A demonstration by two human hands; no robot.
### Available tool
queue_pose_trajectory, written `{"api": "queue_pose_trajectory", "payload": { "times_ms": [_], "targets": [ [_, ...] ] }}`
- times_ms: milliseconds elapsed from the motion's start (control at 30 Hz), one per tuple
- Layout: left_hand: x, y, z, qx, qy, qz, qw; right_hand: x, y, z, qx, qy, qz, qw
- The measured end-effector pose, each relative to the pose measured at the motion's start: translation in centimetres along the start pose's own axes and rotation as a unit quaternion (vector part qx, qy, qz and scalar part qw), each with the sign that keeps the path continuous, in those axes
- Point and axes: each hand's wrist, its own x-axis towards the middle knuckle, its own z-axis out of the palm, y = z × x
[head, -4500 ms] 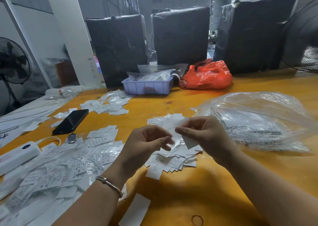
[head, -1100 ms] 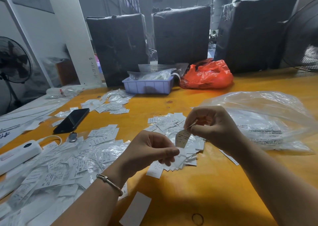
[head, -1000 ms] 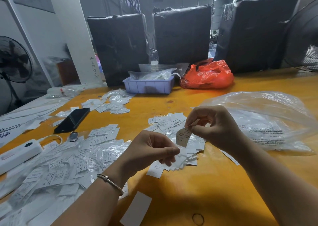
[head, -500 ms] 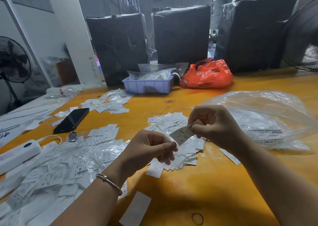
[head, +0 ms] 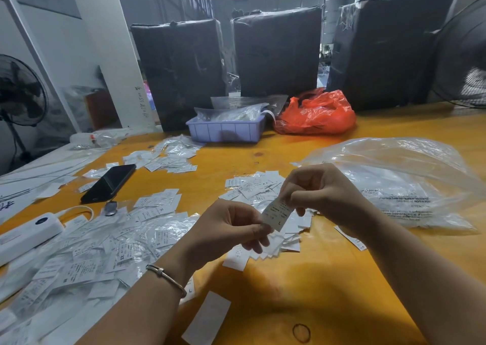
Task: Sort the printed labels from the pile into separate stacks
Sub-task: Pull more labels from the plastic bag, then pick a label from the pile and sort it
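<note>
Your left hand [head: 231, 233] pinches the lower corner of one label [head: 276, 212], and your right hand [head: 322, 192] pinches its top edge, stretching it tilted between both grips. Just behind, the unsorted pile [head: 259, 187] lies on the desk [head: 302, 286].

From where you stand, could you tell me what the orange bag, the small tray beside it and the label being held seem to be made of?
The orange bag looks like thin glossy plastic film: it crinkles and glints. The tray seems moulded matte plastic, lavender, with ribbed walls. The label, pinched by the right hand and the left hand, looks like thin white printed paper or woven tape; I cannot tell which.
</note>
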Motion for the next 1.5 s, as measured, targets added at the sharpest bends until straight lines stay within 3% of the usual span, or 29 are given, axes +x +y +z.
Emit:
{"api": "queue_pose_trajectory", "payload": {
  "times_ms": [167,367,467,667,933,1133,1500],
  "targets": [
    [0.1,-0.1,0.0,-0.010,0.038,0.018,0.999,0.1,0.4,-0.4,-0.029,0.123,-0.025,0.992],
    [-0.1,0.1,0.0,-0.019,0.085,0.063,0.994,-0.1,-0.5,-0.3,0.001,0.161,-0.082,0.984],
    [-0.1,0.1,0.0,-0.020,0.086,0.070,0.994,-0.6,-1.6,-0.5,-0.002,0.148,-0.121,0.981],
    [-0.1,0.1,-0.1,-0.027,0.085,0.073,0.993,-0.9,-2.1,0.2,-0.158,0.126,-0.156,0.967],
    [-0.2,0.3,-0.1,-0.024,0.095,0.068,0.993,-0.8,-1.8,0.2,-0.258,0.131,-0.194,0.937],
    [-0.1,0.2,0.0,-0.013,0.093,0.068,0.993,-0.7,-1.8,0.0,-0.265,0.141,-0.198,0.933],
    [-0.1,0.3,0.1,-0.011,0.085,0.055,0.995,-0.7,-1.6,0.1,-0.258,0.042,-0.170,0.950]
  ]
}}
